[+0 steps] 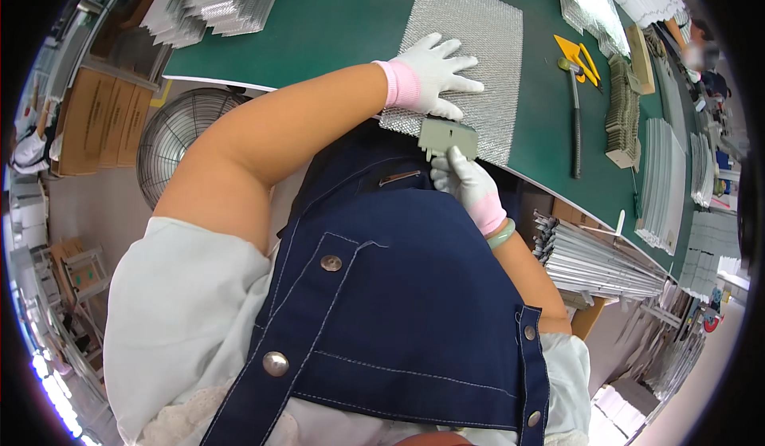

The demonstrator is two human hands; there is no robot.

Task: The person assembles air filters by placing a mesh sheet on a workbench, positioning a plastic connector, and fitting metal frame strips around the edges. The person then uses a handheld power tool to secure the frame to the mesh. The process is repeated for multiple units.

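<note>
So the left hand (437, 75), in a white glove with a pink cuff, is lying on a silvery textured sheet (482, 39), fingers spread well apart and pointing off to the right. The right hand (470, 183) has the same kind of glove, and its thumb and fingers are clamped on a small grey-green piece (448, 138) with little tabs along its lower edge. That piece is right by the near edge of the green worktop (343, 31), overlapping the sheet's near end in this view, just below the left hand. Can't tell if it actually touches the sheet.

Over to the right of the sheet there's a hammer (575, 119) with a dark handle, its head up near a yellow-handled tool (588, 65). Past those sits a row of grey-green pieces (621, 111) packed close together, and nearer the edge a stack of pale panels (663, 179). Far left of the worktop has a pile of silvery sheets (231, 0). Down on the left is a round fan (179, 139), with cardboard boxes (100, 119) beside it.
</note>
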